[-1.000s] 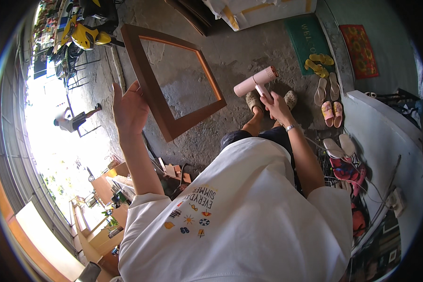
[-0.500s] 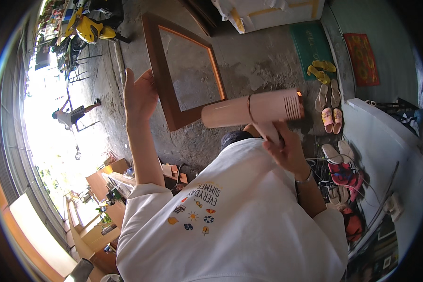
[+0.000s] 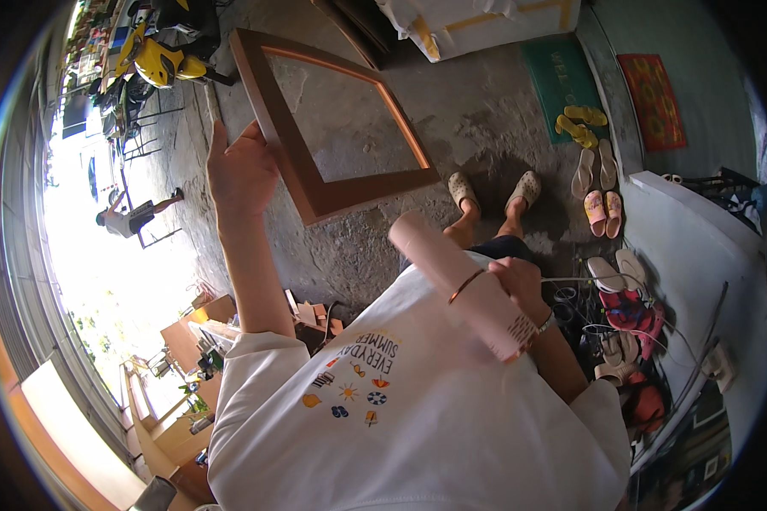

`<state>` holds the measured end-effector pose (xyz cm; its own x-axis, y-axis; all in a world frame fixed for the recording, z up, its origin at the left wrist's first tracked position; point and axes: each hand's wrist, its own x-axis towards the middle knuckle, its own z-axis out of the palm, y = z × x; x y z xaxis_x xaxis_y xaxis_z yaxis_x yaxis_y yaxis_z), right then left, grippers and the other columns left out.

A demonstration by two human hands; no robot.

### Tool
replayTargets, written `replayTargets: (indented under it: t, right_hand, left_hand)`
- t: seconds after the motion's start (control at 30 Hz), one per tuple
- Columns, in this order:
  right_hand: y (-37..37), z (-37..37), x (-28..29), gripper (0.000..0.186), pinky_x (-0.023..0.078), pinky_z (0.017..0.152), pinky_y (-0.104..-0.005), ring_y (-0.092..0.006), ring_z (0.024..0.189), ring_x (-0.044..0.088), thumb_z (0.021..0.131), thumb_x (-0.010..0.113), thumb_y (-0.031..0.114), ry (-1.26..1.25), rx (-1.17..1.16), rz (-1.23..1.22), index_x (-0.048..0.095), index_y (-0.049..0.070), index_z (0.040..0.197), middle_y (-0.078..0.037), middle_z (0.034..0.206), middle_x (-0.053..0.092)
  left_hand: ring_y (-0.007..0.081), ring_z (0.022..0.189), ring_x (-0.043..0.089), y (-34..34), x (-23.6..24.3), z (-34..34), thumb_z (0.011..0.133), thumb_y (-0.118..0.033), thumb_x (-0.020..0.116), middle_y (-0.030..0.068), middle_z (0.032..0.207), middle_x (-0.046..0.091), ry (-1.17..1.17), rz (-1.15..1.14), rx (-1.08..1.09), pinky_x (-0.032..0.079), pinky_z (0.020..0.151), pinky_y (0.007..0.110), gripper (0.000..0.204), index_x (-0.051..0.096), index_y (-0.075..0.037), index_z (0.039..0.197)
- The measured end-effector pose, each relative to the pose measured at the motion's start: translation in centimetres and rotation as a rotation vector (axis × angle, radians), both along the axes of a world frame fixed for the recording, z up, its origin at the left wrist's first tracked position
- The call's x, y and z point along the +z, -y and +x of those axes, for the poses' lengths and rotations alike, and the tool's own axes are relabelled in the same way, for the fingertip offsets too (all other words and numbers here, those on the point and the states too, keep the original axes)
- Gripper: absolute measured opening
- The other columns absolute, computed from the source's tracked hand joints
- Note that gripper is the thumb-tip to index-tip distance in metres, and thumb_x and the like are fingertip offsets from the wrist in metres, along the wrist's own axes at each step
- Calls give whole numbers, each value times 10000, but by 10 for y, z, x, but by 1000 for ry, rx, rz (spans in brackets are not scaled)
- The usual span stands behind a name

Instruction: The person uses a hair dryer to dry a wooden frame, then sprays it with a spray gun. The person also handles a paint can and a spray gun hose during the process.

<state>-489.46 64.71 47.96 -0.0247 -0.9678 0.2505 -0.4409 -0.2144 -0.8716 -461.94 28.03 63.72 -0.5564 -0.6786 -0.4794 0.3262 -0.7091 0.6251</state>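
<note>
The right hand (image 3: 521, 285) is closed on a pink hair dryer (image 3: 460, 279), whose barrel slants across just beside the knuckles. Well left of that grip, the left hand (image 3: 243, 175) holds a brown frame (image 3: 275, 115) by its left edge, thumb free. Beyond the right hand are beige clogs (image 3: 524, 189); farther right lie yellow flip-flops (image 3: 577, 132).

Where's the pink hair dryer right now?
In the head view, the pink hair dryer is right of centre, in the right hand in front of the white shirt, below and to the right of the brown frame.
</note>
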Motion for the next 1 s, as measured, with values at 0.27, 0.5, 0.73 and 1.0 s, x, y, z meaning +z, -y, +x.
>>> replayTargets:
  t: [0.27, 0.5, 0.73, 1.0]
  right_hand:
    - [-16, 10, -79, 377, 526, 608, -404, -319, 698, 652, 847, 661, 244, -14, -70, 231, 567, 29, 1142, -134, 837, 625]
    - [-20, 26, -145, 381, 542, 692, -353, -245, 775, 671, 971, 587, 281, 216, -227, 227, 532, 11, 1233, -163, 860, 641]
    - [38, -8, -154, 407, 413, 350, -289, -127, 382, 510, 985, 547, 428, 971, -369, 966, 560, 22, 1015, -29, 632, 552]
    - [52, -34, -222, 477, 473, 410, -259, -107, 456, 552, 986, 487, 536, 1129, 72, 1295, 627, 80, 982, -15, 677, 602]
  left_hand:
    - [358, 1255, 497, 2, 27, -11, 1005, -541, 366, 251, 1361, 516, -46, -1, -36, 376, 1064, 458, 723, 403, 72, 1386]
    - [349, 1201, 537, -6, 47, -25, 1009, -514, 385, 238, 1334, 543, 199, -40, 140, 392, 1051, 452, 687, 406, 58, 1389]
    - [320, 1241, 515, -7, 53, -23, 1012, -560, 355, 225, 1308, 555, 55, -13, -31, 372, 1072, 463, 703, 457, 62, 1321]
    - [288, 1158, 592, -23, 65, -43, 1015, -567, 351, 201, 1216, 626, 220, -23, -15, 433, 1025, 434, 682, 529, 46, 1255]
